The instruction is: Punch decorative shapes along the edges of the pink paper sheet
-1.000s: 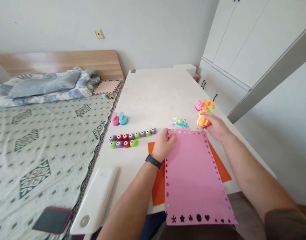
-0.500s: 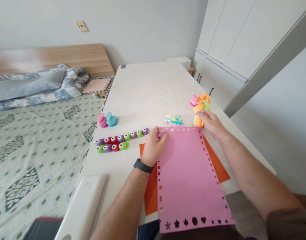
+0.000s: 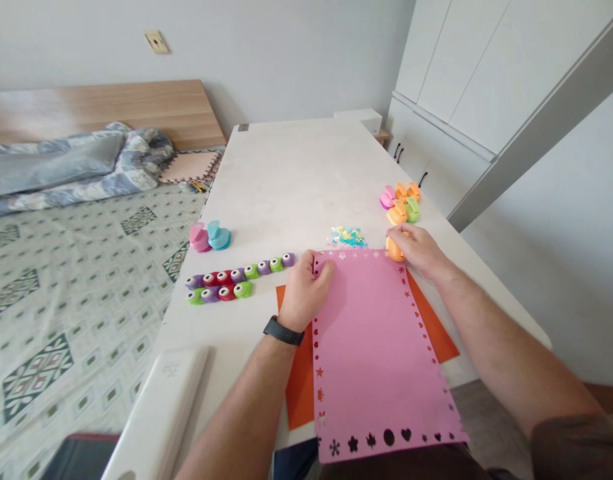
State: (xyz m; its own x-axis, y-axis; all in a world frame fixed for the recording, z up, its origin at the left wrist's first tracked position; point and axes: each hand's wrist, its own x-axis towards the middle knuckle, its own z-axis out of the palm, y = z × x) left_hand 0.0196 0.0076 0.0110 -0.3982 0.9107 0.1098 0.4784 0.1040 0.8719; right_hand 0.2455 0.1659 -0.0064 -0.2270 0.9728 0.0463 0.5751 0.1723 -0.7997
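A pink sheet of paper [image 3: 371, 340] lies before me, with small shapes such as hearts, stars and flowers cut along its edges. My left hand [image 3: 309, 287] pinches its far left corner, thumb on top. At the far right corner, my right hand [image 3: 419, 247] grips an orange craft punch [image 3: 395, 248], which overlaps the paper's edge; whether the paper sits in its slot I cannot tell. Orange paper [image 3: 299, 393] shows beneath the pink sheet. Beyond the far edge is a small heap of blue, yellow and pink paper cutouts [image 3: 349, 236].
More punches in orange, pink and green [image 3: 400, 203] stand at the right table edge. Two rows of small punches [image 3: 226, 277] and a pink and a blue punch [image 3: 218, 235] are on the left. A long white device [image 3: 161, 407] lies near left. A bed [image 3: 86, 280] adjoins the white table [image 3: 291, 173].
My right hand has brought the orange punch leftward and nearer, onto the pink sheet's far right corner. My left hand keeps its hold on the paper. The view has turned slightly right.
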